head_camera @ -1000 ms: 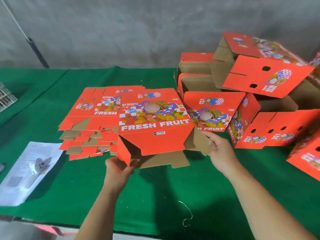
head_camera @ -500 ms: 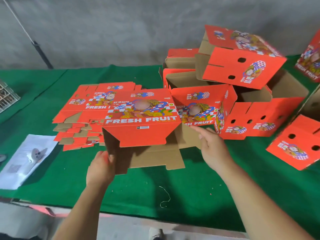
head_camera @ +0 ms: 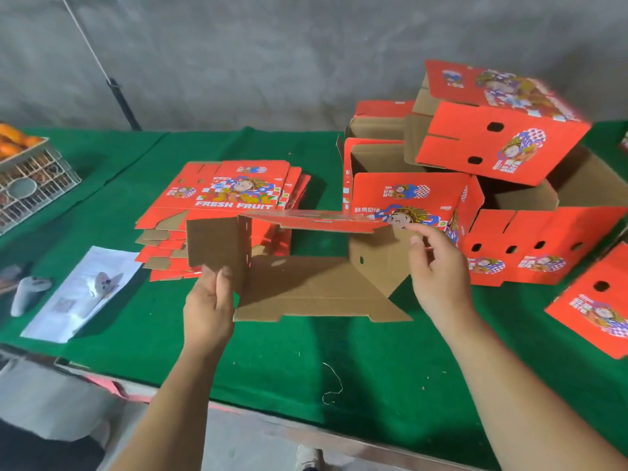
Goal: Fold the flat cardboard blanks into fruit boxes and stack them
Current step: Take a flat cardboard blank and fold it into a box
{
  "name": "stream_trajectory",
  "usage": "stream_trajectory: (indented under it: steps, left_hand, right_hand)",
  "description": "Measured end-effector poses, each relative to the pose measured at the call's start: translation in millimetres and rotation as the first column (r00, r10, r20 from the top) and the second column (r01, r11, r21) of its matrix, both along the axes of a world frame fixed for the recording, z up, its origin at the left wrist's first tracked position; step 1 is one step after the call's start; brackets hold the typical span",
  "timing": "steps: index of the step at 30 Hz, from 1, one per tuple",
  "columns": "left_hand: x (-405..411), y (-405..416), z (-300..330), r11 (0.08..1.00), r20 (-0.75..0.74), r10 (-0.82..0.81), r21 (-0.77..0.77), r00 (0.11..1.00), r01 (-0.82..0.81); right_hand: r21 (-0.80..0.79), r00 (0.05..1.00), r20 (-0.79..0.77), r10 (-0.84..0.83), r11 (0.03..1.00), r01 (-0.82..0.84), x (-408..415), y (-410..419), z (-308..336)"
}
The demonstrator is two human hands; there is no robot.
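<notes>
**Blank opens into a tube above the cloth**

Where a second ago the printed "FRESH FRUIT" panel faced the camera, the head view now shows the half-folded box [head_camera: 306,266] tipped so that its brown inside is open to view and the red printed face is only a thin edge along the top. The left hand [head_camera: 209,307] holds the near-left flap, thumb and fingers pinched on the cardboard. The right hand [head_camera: 438,270] has come up to the right wall, its fingers loosely spread and touching the panel near the top edge rather than clamped round it. The box hangs just above the green table [head_camera: 373,368], in front of the stack of flat blanks [head_camera: 234,195] and left of the pile of finished boxes [head_camera: 492,185].

Judging by this, the blank has been squared up, and the bottom flaps are probably next to be folded in. A sheet of paper [head_camera: 81,294] lies at the left, and a crate [head_camera: 30,178] sits at the far-left edge.
</notes>
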State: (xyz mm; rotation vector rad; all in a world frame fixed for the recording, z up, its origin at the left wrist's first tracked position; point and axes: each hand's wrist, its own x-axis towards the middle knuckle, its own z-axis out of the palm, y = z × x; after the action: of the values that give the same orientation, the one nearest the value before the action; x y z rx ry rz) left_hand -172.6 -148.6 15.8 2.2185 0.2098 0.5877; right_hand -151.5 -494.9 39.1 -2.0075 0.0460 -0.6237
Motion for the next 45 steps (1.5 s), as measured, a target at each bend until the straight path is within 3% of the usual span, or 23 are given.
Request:
stream_trajectory:
  steps: [11, 16, 21, 23, 27, 29, 33, 38, 42, 45]
  left_hand:
    - [24, -27, 18, 1.0, -0.023, 0.004, -0.023, 1.0, -0.004]
    - [51, -31, 10, 0.995, -0.106, 0.023, -0.097, 0.994, -0.033]
    - [86, -24, 13, 0.988, -0.123, 0.019, -0.147, 0.992, -0.037]
    - [95, -24, 13, 0.982, -0.108, -0.058, -0.183, 0.992, 0.038]
    - [113, -21, 17, 0.911, -0.089, -0.321, -0.301, 0.943, 0.282]
    - [125, -14, 20, 0.834, -0.113, -0.478, -0.37, 0.871, 0.409]
    - [148, -8, 26, 0.739, -0.266, -0.669, -0.337, 0.694, 0.583]
    - [160, -15, 28, 0.704, -0.111, -0.663, -0.429, 0.741, 0.566]
    - [161, -23, 21, 0.733, -0.054, -0.561, -0.496, 0.826, 0.466]
    - [164, -31, 23, 0.717, 0.048, -0.419, -0.595, 0.907, 0.363]
  right_hand:
    - [0.049, 0.993, 0.075, -0.088, 0.995, 0.084, 8, -33, 35]
    - [0.055, 0.993, -0.012, -0.117, 0.992, 0.117, 15, -40, 33]
    - [0.178, 0.97, -0.22, 0.102, 0.982, -0.063, 33, -29, 18]
    - [0.19, 0.938, -0.317, 0.139, 0.978, -0.081, 44, -29, 11]
    - [0.236, 0.933, -0.348, 0.095, 0.972, -0.011, 55, -34, 10]
    - [0.258, 0.936, -0.346, 0.06, 0.966, 0.033, 58, -29, 14]
    - [0.279, 0.935, -0.354, 0.027, 0.957, 0.078, 64, -18, 16]
    - [0.289, 0.928, -0.367, 0.069, 0.956, 0.044, 65, -14, 15]
    - [0.178, 0.926, -0.351, 0.138, 0.981, -0.079, 64, -20, 16]
    - [0.258, 0.939, -0.29, 0.185, 0.96, -0.109, 62, -25, 16]
